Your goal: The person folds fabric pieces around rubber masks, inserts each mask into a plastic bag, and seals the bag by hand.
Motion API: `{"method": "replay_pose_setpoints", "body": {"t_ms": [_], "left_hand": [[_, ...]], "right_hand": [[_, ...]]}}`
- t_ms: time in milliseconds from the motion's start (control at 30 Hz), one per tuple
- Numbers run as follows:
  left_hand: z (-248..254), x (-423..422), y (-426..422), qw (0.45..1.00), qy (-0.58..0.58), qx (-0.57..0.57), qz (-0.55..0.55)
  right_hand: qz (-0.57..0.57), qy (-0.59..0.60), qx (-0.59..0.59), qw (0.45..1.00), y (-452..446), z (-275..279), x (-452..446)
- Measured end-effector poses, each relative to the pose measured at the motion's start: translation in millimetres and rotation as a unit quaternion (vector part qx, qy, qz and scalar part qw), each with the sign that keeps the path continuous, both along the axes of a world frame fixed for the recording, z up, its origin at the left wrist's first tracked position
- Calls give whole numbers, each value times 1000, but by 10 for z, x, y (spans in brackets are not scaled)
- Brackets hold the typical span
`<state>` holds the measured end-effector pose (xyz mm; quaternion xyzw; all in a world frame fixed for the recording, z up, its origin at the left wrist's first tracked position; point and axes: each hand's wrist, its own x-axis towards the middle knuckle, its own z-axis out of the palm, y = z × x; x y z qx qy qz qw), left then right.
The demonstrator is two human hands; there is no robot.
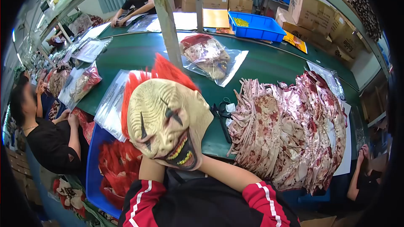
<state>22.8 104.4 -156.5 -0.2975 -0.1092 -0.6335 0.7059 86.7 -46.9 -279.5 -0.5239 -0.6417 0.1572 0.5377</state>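
Observation:
A pale, wrinkled clown mask (162, 115) with red hair and a wide open mouth showing yellow teeth is held up in front of my body. Both my forearms go up behind it, and the mask hides my left hand and my right hand completely. Its face is turned up toward the camera and tilts a little. Just right of the mask, black-handled scissors (222, 117) lie on the green table (139, 50). A big pile of blood-spattered, pale latex pieces (290, 130) sits farther right. Flat clear plastic bags (110, 105) lie to the left, partly behind the mask.
A blue bin (93, 164) of red-haired masks stands at lower left. Beyond the mask are a bagged mask (210, 59), a metal post (167, 21) and a blue tray (256, 27). Co-workers are at the left (54, 138), far side (136, 2) and right edge (364, 176).

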Motion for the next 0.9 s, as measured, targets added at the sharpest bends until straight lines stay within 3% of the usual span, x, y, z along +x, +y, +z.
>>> {"method": "replay_pose_setpoints", "body": {"t_ms": [167, 300, 400, 433, 467, 633, 667, 800, 833, 900], "left_hand": [[-60, 58, 98, 978, -3, 137, 154], [-749, -305, -538, 930, -8, 242, 277], [-1143, -587, -797, 873, 5, 301, 385], [-1047, -566, -848, 849, 19, 307, 430], [-855, -270, 82, 823, 33, 311, 474], [-1165, -400, 331, 669, 97, 324, 662], [-1298, -495, 249, 633, 109, 324, 695], [-1757, -660, 48, 471, 155, 313, 810], [-1860, -718, -7, 428, 166, 308, 833], [-2085, -777, -74, 338, 184, 298, 874]], "right_hand": [[-51, 159, -180, 969, -25, 314, 50], [-84, 279, -318, 902, -72, 598, 95], [-60, 254, -222, 940, -82, 1109, 218], [-49, 240, -174, 954, -88, 1208, 262], [-38, 225, -126, 965, -96, 1279, 308], [7, 142, 122, 982, -138, 1376, 554], [5, 143, 120, 982, -161, 1279, 609], [3, -112, 91, 990, -336, 329, 765], [3, -112, 90, 990, -380, 231, 739], [-58, 3, 69, 996, -434, 55, 633]]}}
